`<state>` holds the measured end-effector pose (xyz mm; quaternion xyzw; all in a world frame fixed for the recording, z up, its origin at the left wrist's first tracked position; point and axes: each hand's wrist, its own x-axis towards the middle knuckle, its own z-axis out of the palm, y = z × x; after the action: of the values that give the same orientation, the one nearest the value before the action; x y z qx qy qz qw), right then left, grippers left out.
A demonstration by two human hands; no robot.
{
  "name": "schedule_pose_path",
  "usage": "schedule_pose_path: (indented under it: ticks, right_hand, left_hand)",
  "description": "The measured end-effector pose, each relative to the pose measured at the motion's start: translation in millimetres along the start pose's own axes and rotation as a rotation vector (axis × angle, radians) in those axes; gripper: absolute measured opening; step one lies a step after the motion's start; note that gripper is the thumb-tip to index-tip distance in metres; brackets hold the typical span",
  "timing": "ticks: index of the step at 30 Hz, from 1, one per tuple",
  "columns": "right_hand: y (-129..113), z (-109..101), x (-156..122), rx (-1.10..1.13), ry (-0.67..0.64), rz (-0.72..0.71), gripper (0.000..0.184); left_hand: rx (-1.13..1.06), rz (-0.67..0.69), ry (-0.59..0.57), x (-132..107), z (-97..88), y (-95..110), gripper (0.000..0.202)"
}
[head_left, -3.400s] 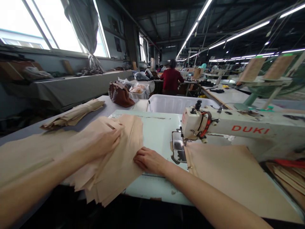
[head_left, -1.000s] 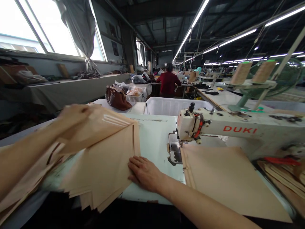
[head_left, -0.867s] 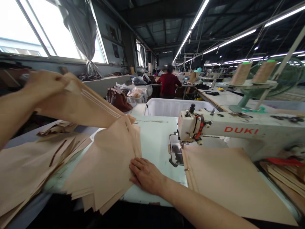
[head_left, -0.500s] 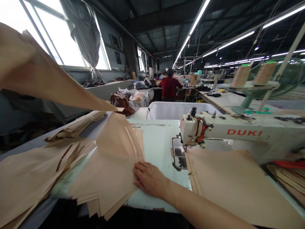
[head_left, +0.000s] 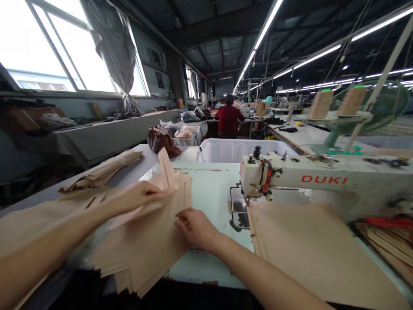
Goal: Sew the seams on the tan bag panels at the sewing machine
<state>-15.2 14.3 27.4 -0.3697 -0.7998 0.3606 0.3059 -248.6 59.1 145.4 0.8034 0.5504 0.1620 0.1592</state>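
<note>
A stack of tan fabric-like panels [head_left: 145,254] lies fanned on the pale green sewing table [head_left: 213,185]. My left hand [head_left: 143,196] is closed on the top tan panel [head_left: 166,170], whose far end is lifted and folded up. At the right edge of the stack, my right hand [head_left: 196,228] has its fingers bent against the panels; its fingertips are partly hidden. To the right, another tan panel [head_left: 309,241] with a strip along its left edge lies by the needle of the sewing machine [head_left: 290,172].
More tan panels [head_left: 29,219] lie at the left, with a folded bundle [head_left: 103,170] behind them. Beyond the table stand a white plastic bin [head_left: 222,150] and a brown handbag [head_left: 163,140]. Thread cones [head_left: 321,103] stand at the right. A person in red [head_left: 229,120] sits farther back.
My left hand has come into view from the left, bringing the raised panel down onto the stack. My right hand's fingers have shifted slightly and bent more at the stack's edge.
</note>
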Motion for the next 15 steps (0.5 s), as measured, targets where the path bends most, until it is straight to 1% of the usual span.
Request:
schedule_pose_path:
  ticks: [1, 2, 3, 4, 5, 7, 10, 12, 15]
  right_hand:
    - [-1, 3, 4, 0.078, 0.021, 0.057, 0.026]
    - [-1, 6, 7, 0.163, 0.028, 0.111, 0.026]
    - [-1, 11, 10, 0.255, 0.026, 0.16, 0.027]
    - [-1, 16, 12, 0.351, 0.021, 0.205, 0.029]
    - [0, 21, 13, 0.447, 0.018, 0.248, 0.032]
    - [1, 30, 14, 0.618, 0.036, 0.328, 0.036]
    - [2, 39, 14, 0.793, 0.096, 0.419, 0.042]
    - [3, 42, 16, 0.856, 0.128, 0.455, 0.044]
    - [4, 47, 22, 0.887, 0.15, 0.48, 0.038]
  left_hand:
    - [-0.057, -0.011, -0.075, -7, 26.4, -4, 0.05]
    - [-0.112, -0.027, -0.133, -13, 47.8, -8, 0.051]
    - [-0.159, -0.048, -0.173, -19, 63.7, -11, 0.052]
    - [-0.205, -0.073, -0.195, -23, 74.3, -14, 0.052]
    - [-0.245, -0.099, -0.207, -27, 80.5, -15, 0.053]
    - [-0.309, -0.142, -0.214, -31, 83.2, -17, 0.054]
    - [-0.378, -0.159, -0.242, -33, 78.1, -17, 0.054]
    - [-0.404, -0.15, -0.264, -34, 76.4, -14, 0.052]
    - [-0.401, -0.135, -0.268, -35, 81.5, -10, 0.048]
